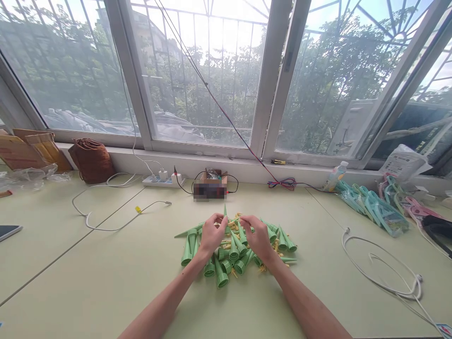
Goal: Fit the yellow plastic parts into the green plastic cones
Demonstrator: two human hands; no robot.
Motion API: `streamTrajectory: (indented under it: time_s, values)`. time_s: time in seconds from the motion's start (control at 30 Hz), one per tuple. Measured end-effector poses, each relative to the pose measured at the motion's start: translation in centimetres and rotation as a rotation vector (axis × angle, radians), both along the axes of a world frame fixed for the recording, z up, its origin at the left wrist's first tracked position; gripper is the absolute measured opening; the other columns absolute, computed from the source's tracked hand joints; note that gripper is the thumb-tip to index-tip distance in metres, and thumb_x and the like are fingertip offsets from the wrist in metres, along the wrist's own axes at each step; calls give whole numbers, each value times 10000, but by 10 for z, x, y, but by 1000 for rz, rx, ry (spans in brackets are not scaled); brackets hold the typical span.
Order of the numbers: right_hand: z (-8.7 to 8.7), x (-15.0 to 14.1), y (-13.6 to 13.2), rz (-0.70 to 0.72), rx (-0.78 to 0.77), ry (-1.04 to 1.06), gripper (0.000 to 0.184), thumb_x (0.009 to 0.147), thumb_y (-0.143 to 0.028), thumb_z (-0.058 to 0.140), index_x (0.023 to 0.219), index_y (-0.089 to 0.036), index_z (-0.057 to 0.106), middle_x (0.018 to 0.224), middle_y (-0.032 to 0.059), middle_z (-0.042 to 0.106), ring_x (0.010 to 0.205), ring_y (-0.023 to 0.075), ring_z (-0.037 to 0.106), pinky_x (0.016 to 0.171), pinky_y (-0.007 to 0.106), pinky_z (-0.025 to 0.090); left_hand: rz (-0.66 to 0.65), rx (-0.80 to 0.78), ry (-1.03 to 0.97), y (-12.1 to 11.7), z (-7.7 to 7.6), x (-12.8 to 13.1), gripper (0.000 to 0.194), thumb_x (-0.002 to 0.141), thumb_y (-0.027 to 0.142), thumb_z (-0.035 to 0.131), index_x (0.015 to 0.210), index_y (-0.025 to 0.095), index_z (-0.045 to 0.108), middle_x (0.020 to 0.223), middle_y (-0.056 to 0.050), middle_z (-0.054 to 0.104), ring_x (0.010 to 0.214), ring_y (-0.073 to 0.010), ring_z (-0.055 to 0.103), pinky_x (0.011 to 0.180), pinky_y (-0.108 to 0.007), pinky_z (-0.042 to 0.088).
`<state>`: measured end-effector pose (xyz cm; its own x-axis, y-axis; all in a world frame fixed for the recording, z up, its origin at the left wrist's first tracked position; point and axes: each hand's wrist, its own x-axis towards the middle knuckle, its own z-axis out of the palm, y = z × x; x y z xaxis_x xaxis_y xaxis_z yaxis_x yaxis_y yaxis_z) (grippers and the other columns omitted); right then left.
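My left hand [214,233] is closed around a green plastic cone spike [225,210], whose pointed tip stands upright above the fingers. To its right, my right hand [257,235] is pinched at the fingertips. Something small and yellowish shows by those fingertips, but whether it is held I cannot make out. Beneath and around both hands lies a loose heap of similar green hollow cones [221,278], many with their wide open ends toward me. Small yellow plastic pieces [234,272] are scattered among them. My hands and wrists hide part of the heap.
Behind the heap stands a small open box [215,176] with a blurred dark object before it. A power strip [162,181], a brown pouch [92,160] and white cables [381,282] lie around the table. Bagged hangers [377,207] and a bottle [336,175] are at right.
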<state>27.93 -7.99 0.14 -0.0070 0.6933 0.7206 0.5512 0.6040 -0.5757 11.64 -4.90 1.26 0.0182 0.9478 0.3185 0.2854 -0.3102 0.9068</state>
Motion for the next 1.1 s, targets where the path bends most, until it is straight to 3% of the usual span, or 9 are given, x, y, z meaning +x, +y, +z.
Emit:
streamTrajectory:
  time_s: [0.47, 1.1]
  values:
    - [2, -1, 0, 25, -7, 4, 208, 956, -242, 463, 868, -176, 639, 760, 54, 676, 679, 181, 617, 650, 273, 475, -22, -38, -17, -5, 5, 3, 330, 806, 477, 587, 815, 151, 634, 711, -16, 615, 534, -139, 553, 501, -238, 409]
    - [2, -3, 0, 102, -3, -8, 179, 945, -193, 471, 865, -190, 631, 797, 46, 675, 722, 177, 616, 673, 270, 480, -54, -15, -17, -4, 1, 4, 292, 824, 452, 582, 811, 162, 605, 689, 3, 584, 511, -125, 537, 466, -213, 364]
